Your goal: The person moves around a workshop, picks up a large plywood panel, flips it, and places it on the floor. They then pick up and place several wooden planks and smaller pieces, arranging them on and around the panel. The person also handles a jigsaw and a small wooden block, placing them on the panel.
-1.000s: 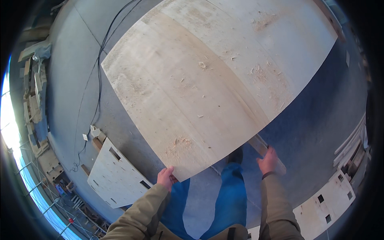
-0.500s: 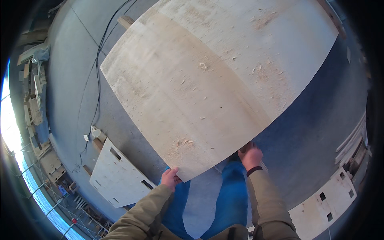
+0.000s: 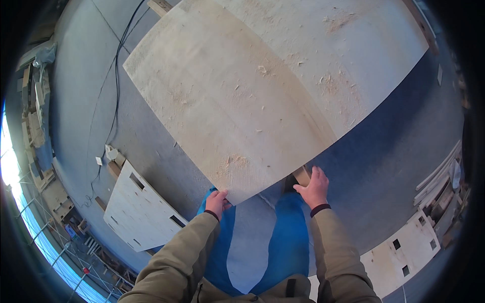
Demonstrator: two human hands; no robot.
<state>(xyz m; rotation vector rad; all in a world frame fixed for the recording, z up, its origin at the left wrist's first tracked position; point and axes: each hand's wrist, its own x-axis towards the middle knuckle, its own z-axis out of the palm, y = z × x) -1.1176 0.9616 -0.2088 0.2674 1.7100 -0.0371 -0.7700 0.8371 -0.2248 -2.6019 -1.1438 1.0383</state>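
Observation:
A large plywood sheet (image 3: pixel 212 116), strewn with wood shavings, slants across the middle and top of the view. At its near corner my left hand (image 3: pixel 217 203) pinches the edge, thumb on top and fingers partly hidden below. From under the near right edge sticks out the end of a wooden beam (image 3: pixel 302 175). My right hand (image 3: pixel 314 188) grasps this end, thumb on its near side and fingers on its right; the sheet hides the rest of the beam.
A pale panel with rectangular cutouts (image 3: pixel 144 209) lies at the left on wooden pieces. Black cable (image 3: pixel 117 83) runs over the grey floor (image 3: pixel 81 121). Another panel with cutouts (image 3: pixel 404 255) and long wood strips (image 3: pixel 438 174) lie at the right. Scrap wood (image 3: pixel 35 126) lines the far left.
The sheet's near corner has shifted slightly up in view, and my left hand with it. My right hand has moved slightly up, and the beam end now shows beside it.

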